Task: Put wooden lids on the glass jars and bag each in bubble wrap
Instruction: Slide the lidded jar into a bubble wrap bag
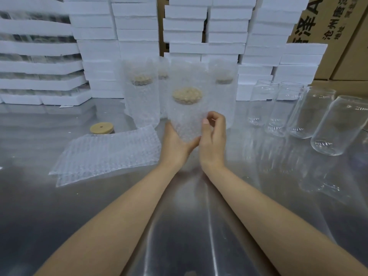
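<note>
Head view, bagging step. At centre, a clear glass jar capped with a round pale wooden lid sits upright inside a clear bubble-wrap bag, raised just off the shiny steel surface. The left grip cups the base from 7 o'clock, thumb across the front and fingers curled behind. The right grip closes thumb and curled fingers on the bag's edge at 3 o'clock.

The jar appears fully seated, so what remains is judged to be settling and parking it. Keep the base supported from below, since the film is slippery and glass can slide inside it. Hold the jar vertical so the lid stays seated. Draw the loose edge snug with the right grip without crushing the bubbles. Set it down beside the finished bagged jars at 11 and 1 o'clock, close but not knocking them.

A flat stack of empty bubble-wrap bags lies at 8 o'clock, with a short stack of spare wooden lids at 9 o'clock. Bare unlidded glass jars wait at 3 o'clock. White foam boxes are stacked at 12 o'clock.
</note>
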`<control>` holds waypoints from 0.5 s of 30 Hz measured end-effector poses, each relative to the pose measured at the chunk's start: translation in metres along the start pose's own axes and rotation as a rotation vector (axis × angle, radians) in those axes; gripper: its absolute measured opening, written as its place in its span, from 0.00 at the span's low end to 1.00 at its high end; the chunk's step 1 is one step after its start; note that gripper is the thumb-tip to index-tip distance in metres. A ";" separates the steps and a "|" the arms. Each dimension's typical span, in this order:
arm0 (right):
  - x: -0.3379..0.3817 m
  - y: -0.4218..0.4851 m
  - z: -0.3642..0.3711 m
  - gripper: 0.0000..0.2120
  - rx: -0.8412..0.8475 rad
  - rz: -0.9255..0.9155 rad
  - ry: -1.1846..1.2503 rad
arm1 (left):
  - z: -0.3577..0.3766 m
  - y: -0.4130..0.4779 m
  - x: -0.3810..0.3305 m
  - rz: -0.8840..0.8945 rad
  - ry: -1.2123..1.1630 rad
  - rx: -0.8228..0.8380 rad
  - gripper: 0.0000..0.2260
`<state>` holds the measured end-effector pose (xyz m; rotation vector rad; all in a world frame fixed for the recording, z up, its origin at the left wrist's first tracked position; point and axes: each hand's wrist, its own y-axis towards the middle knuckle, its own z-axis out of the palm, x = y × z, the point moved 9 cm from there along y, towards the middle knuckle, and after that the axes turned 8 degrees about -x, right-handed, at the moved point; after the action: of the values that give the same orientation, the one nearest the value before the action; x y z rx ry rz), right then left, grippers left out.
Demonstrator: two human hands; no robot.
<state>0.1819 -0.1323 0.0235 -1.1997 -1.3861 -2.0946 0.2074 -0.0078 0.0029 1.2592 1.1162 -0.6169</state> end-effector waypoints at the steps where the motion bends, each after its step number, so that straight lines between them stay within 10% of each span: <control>1: -0.003 0.004 0.007 0.15 0.013 0.001 -0.005 | 0.003 0.006 0.000 -0.017 -0.015 -0.012 0.31; 15: -0.058 0.069 0.036 0.27 -0.183 0.064 -0.034 | 0.053 0.089 0.036 0.066 0.129 -0.049 0.16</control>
<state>0.2781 -0.1407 0.0223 -1.3377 -1.1739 -2.2034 0.3147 -0.0283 0.0044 1.3027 1.1837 -0.4613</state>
